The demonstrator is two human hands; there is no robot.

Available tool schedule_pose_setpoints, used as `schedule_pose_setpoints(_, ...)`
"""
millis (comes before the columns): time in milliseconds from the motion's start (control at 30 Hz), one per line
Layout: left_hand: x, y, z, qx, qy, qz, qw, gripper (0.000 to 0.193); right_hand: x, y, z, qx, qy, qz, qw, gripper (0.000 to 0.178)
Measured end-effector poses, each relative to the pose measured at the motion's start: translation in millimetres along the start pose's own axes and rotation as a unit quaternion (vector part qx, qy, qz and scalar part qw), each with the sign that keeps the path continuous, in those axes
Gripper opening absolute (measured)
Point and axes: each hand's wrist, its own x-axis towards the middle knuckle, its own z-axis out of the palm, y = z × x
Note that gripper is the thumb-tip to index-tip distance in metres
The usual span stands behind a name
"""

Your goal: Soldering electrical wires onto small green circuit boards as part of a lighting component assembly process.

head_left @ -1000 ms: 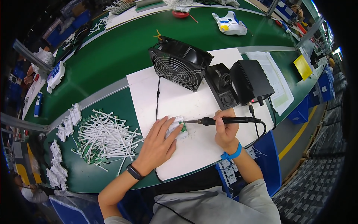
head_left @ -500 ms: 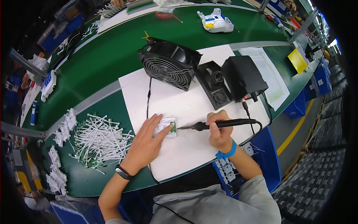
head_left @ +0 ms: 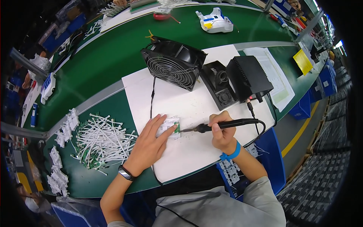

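Left hand: palm down with fingers spread, the hand point(head_left: 147, 145) lies over a white plastic piece point(head_left: 173, 133), its fingertips resting on it
Right hand: closed on the grip of a black soldering iron point(head_left: 239, 123); this hand point(head_left: 224, 135) is well apart from the left one
White piece: in the left half of the white sheet point(head_left: 193, 159), in from that sheet's left edge, with a small green board point(head_left: 177, 125) at its right end
Iron tip: points left, close by the piece's right end; whether it touches cannot be told
Wrists: dark band point(head_left: 124, 173) on the left, blue strap point(head_left: 231, 153) on the right
Sheet's far edge: a black fan point(head_left: 170, 70) stands there, tilted in view, its cord running down to the near edge
Sheet's far right: a black holder point(head_left: 217, 79), and just beside it a black box point(head_left: 249, 77) with a red light
Table's left part: a heap of white cables point(head_left: 106, 138) with green boards among them on the green table point(head_left: 87, 186), and more white parts point(head_left: 58, 178) toward the left edge
Below the near edge, right: a blue bin point(head_left: 275, 164) with white parts inside
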Motion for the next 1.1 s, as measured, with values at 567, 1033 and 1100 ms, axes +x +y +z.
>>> schedule_pose_setpoints(567,0.3,1.6,-0.3,-0.001,0.008,-0.005,1.0,0.053,-0.8,-0.3,1.5,0.014,0.015,-0.001,1.0,0.011)
schedule_pose_setpoints(1033,-2.9,-3.0,3.1,0.015,0.007,0.005,1.0,0.055,-2.7,1.5,2.1,-0.014,0.028,-0.014,0.999,0.012)
schedule_pose_setpoints(1100,-3.1,-3.1,3.6,0.017,0.008,0.005,1.0,0.055,-4.0,4.2,1.7,0.009,0.028,-0.007,1.0,0.012)
